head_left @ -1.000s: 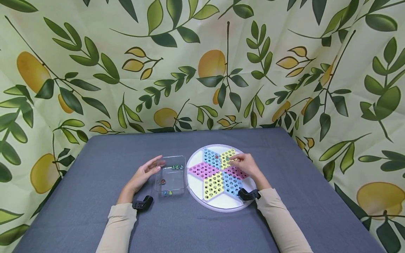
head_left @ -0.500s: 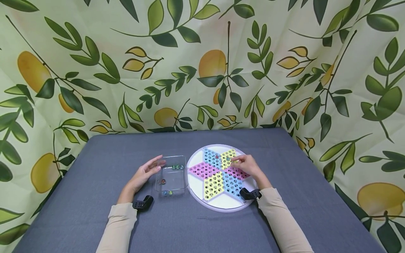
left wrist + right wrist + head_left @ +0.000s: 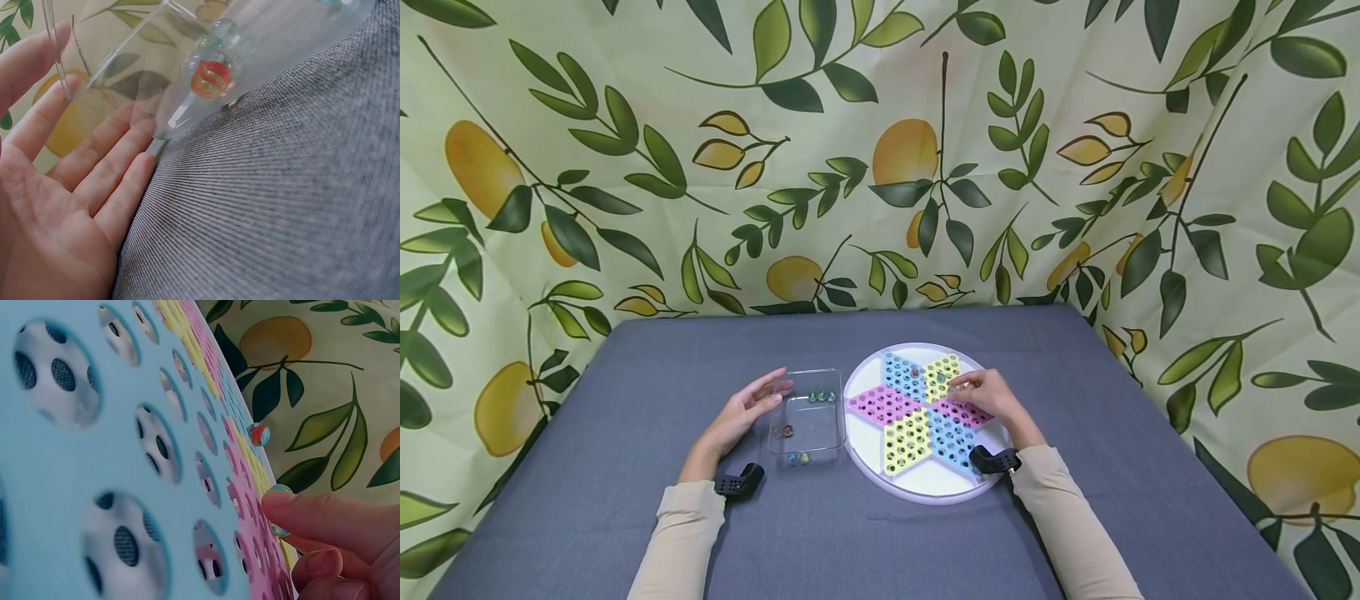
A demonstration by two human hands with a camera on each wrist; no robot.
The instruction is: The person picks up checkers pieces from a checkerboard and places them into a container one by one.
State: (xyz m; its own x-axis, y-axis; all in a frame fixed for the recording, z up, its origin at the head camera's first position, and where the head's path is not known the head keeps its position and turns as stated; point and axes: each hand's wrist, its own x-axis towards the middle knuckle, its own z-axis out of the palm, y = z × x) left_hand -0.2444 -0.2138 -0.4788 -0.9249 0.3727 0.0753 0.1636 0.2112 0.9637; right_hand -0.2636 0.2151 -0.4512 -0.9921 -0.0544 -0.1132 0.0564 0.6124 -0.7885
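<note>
My left hand (image 3: 745, 411) rests against the left wall of a clear plastic box (image 3: 805, 417), its straight fingers (image 3: 103, 156) touching the outside. Inside the box lie several green marbles (image 3: 822, 397), a red-swirled marble (image 3: 210, 80) and blue and yellow marbles (image 3: 797, 458). Over the round Chinese checkers board (image 3: 868, 450), my right hand (image 3: 988, 396) reaches to the upper yellow point and pinches a small glass marble (image 3: 279, 530), mostly hidden by the thumb. A greenish marble (image 3: 941, 377) sits in that yellow point beside the fingertips. A red-and-blue marble (image 3: 259, 434) sits in the neighbouring blue point.
The box stands close to the board's left edge on a grey cloth-covered table (image 3: 820, 542). A leaf-and-fruit patterned curtain (image 3: 850, 167) hangs behind. Black wrist cameras are strapped at both sleeves, the right one (image 3: 992, 461) overlapping the board's lower right.
My right hand has shifted slightly toward me and to the right, leaving the greenish marble in fuller view. The left hand and the box have stayed in place.
</note>
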